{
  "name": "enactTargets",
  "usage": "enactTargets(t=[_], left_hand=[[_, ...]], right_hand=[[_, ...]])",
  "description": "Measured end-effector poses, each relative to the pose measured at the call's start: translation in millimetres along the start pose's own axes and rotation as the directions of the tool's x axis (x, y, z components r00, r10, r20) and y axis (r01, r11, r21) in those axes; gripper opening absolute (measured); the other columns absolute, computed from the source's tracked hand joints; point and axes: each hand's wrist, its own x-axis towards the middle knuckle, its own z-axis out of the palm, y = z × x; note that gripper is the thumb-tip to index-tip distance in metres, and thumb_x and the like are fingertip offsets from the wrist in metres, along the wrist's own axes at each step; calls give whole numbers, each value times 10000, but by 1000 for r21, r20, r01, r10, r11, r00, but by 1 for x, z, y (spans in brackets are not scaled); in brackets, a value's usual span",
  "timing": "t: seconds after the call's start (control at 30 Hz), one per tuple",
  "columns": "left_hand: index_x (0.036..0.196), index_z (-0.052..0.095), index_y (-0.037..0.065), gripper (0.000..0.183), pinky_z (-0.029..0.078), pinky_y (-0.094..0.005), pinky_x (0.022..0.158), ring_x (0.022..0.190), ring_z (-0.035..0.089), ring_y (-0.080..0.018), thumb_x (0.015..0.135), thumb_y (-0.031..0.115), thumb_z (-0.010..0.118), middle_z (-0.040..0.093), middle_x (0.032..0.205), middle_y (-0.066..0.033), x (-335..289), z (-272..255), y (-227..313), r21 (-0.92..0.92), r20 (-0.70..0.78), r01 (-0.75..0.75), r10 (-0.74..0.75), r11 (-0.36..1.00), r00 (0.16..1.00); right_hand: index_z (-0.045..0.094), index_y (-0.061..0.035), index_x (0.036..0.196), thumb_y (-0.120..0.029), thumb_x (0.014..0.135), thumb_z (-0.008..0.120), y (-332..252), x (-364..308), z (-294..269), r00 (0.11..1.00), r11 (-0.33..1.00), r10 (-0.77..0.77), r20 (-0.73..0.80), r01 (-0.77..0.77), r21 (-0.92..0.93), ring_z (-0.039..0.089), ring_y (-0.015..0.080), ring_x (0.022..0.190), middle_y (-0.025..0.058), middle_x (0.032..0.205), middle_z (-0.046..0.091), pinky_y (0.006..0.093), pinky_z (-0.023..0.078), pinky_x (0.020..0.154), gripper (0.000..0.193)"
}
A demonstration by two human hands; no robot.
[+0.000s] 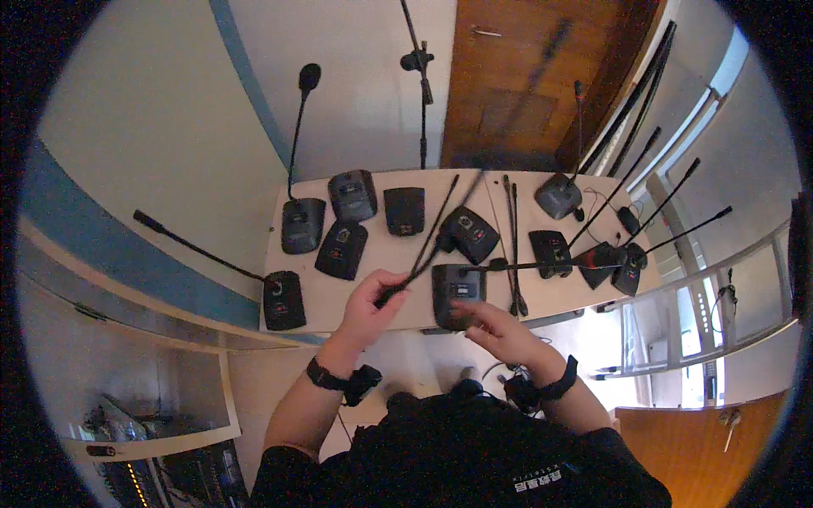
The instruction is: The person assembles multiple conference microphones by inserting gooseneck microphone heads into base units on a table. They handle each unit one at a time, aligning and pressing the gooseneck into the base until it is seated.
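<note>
1. Grip of the left hand (368,309) is curled tight, pinching the low end of a thin black stem (476,184). The stem is over the counter (334,306) and points to 1 o'clock, where its far end is blurry.
2. A second black stem (449,199) runs close beside it, also near 1 o'clock. I cannot tell if it is pinched too.
3. At 3 o'clock from the left grip, the right grip (506,336) is loosely spread. Its fingertips are over the low part of a dark microphone base (449,286). I cannot tell if they touch it.
4. At 2 o'clock from the left grip is a tilted black base (472,237). Just past it, two loose stems (514,245) lie side by side.
5. At 11 o'clock is a black base with a red spot (341,250). Behind it, a base with a tall microphone (303,226) points its head to 12 o'clock.
6. At 9 o'clock, another base (284,300) has its long stem leaning to 10 o'clock.
7. Farther off, around 2 and 3 o'clock, are more bases with stems (559,199). A brown door (517,110) is at 1 o'clock.
</note>
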Motion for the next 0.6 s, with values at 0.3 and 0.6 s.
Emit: enactTargets(t=[0.3,0.6], left_hand=[[997,550,30,285,455,-280,745,865,562,-155,743,-40,661,544,903,-54,-5,0,42,230,181,-446,412,865,893],[1092,478,38,393,450,-284,754,915,533,-164,778,129,696,525,1058,-76,4,-34,-22,-41,193,-20,27,999,981]], right_hand=[[566,-6,1090,-119,918,483,-77,49,32,916,955,-295,-273,285,-78,563,136,769,74,888,571,266,463,678,222],[521,-7,968,-329,971,390,-82,5,10,835,892,-232,-499,387,233,590,140,656,115,912,612,265,490,593,347]])
